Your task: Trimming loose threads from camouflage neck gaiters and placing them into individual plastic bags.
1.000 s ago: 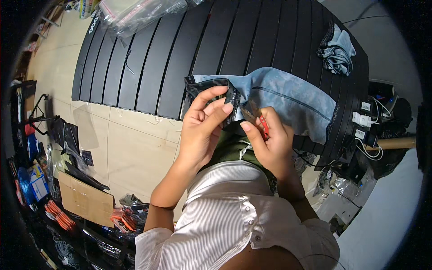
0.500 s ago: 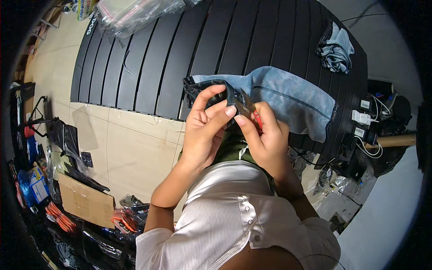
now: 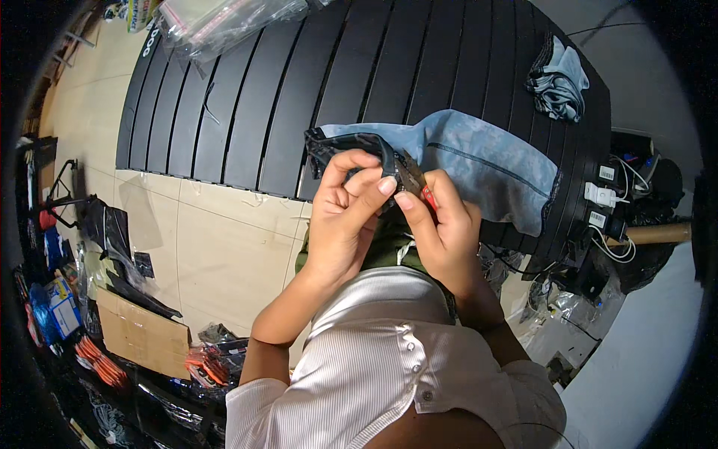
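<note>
A blue-grey piece of fabric (image 3: 479,168) with dark seams and a dark edge lies across the near edge of the black slatted table. My left hand (image 3: 350,202) pinches the dark hem at the fabric's left end, thumb against fingers. In my right hand (image 3: 445,232) are small thread snips (image 3: 412,178) with dark blades and a red handle. Their blades point up and away from me, right beside the pinched hem. Both thumbs are close together. Whether the blades touch any thread is too small to tell.
A rolled blue-grey cloth (image 3: 559,81) rests at the table's far right. Clear plastic bags (image 3: 232,26) lie at the far left of the black table (image 3: 299,90). Chargers and white cables (image 3: 602,196) crowd the right edge. A cardboard box (image 3: 142,334) stands on the floor at left.
The snips have turned slightly, and their red handle shows less. My left fingers and the pinched hem have shifted a little to the right and nearer to me.
</note>
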`<state>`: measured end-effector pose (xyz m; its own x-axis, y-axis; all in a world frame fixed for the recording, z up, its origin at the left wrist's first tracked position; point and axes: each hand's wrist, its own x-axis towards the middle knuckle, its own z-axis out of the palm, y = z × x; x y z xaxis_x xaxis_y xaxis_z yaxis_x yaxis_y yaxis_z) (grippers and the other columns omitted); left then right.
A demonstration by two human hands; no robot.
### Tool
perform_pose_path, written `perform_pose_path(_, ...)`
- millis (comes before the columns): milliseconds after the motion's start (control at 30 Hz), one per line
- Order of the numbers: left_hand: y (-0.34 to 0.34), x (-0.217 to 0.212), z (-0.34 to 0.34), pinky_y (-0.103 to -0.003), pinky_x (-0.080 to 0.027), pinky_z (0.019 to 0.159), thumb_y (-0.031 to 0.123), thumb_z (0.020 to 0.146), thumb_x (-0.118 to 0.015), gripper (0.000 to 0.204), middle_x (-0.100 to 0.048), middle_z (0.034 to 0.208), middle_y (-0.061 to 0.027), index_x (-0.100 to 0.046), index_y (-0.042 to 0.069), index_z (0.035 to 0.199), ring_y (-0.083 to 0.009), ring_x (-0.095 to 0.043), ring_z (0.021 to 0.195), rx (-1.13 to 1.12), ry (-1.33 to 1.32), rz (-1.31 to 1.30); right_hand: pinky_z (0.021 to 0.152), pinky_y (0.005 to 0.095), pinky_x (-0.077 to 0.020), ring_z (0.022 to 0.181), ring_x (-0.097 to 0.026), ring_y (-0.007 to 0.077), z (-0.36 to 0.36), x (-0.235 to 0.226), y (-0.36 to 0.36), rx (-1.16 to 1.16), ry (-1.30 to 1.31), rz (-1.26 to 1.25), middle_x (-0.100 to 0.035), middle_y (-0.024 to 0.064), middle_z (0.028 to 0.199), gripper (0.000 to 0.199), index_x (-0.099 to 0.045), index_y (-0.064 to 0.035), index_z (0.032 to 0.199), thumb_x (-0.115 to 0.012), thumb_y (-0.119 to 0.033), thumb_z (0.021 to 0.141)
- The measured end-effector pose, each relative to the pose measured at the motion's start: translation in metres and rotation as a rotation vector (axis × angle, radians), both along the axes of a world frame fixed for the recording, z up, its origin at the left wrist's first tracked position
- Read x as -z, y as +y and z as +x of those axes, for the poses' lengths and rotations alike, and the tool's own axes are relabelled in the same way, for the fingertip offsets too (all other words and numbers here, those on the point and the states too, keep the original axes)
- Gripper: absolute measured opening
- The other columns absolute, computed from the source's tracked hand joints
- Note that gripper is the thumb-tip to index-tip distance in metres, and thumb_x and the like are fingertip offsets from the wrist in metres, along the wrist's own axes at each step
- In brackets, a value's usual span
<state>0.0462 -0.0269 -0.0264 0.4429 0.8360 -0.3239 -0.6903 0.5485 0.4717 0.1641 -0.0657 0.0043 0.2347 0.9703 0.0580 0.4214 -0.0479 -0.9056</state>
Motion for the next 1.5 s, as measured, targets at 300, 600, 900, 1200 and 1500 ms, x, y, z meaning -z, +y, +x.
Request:
perform_pose_path(300, 0.0, -0.004, -0.003, -0.018, -0.041, 0.07, -0.001, 0.083, -0.057, 0.023, -0.061, 0.091, -0.0022, -0.057, 0.001, 0.106, -0.0045, -0.053, 0.078, 0.014, 0.025, -0.009, 0.046, 0.0196, -0.0315, 0.048, -0.04, 0.0048, 0.004, 0.007, -0.006, 0.09, 0.055, -0.009, -0.043, -0.0014, 0.057, 0.014, -0.048, -0.0029, 0.079, -0.048, -0.012, 0.089)
perform_pose_path(600, 0.005, -0.003, 0.001, -0.016, -0.039, 0.064, 0.001, 0.081, -0.06, 0.017, -0.052, 0.077, 0.0036, -0.054, 0.006, 0.097, -0.0036, -0.046, 0.066, -0.152, 0.162, 0.034, 0.047, 0.0206, -0.028, 0.049, -0.034, 0.0062, 0.079, 0.016, -0.021, 0.36, -0.007, 0.045, -0.044, -0.001, 0.06, 0.025, -0.046, -0.0059, 0.079, -0.053, -0.029, 0.088)
perform_pose_path(900, 0.039, 0.016, -0.033, -0.019, -0.047, 0.069, 0.005, 0.085, -0.056, 0.021, -0.061, 0.09, -0.0031, -0.056, 0.001, 0.106, -0.0074, -0.058, 0.078, -0.046, 0.361, 0.053, 0.061, 0.0301, -0.0425, 0.063, -0.05, 0.0159, 0.215, 0.035, -0.097, 0.892, -0.425, -0.348, -0.054, 0.0091, 0.068, 0.036, -0.044, -0.0001, 0.08, -0.06, -0.032, 0.083)
perform_pose_path(1200, 0.069, 0.022, -0.031, -0.022, -0.043, 0.082, -0.002, 0.081, -0.058, 0.04, -0.055, 0.113, -0.009, -0.05, -0.003, 0.12, -0.0114, -0.054, 0.097, -0.067, 0.665, 0.398, 0.063, 0.0242, -0.0408, 0.065, -0.046, 0.0096, 0.258, 0.08, -0.113, 0.771, -0.327, -0.154, -0.047, 0.0013, 0.07, 0.028, -0.04, -0.0055, 0.074, -0.067, -0.011, 0.077)
perform_pose_path(1500, 0.104, 0.01, -0.135, -0.026, -0.045, 0.083, 0.005, 0.086, -0.054, 0.039, -0.054, 0.118, -0.0083, -0.048, -0.001, 0.123, -0.0151, -0.054, 0.101, 0.042, 0.895, 0.456, 0.058, 0.0215, -0.0386, 0.058, -0.046, 0.007, 0.217, 0.018, -0.079, 0.597, -0.12, 0.141, -0.05, -0.001, 0.064, 0.031, -0.036, -0.0095, 0.064, -0.062, -0.002, 0.078)
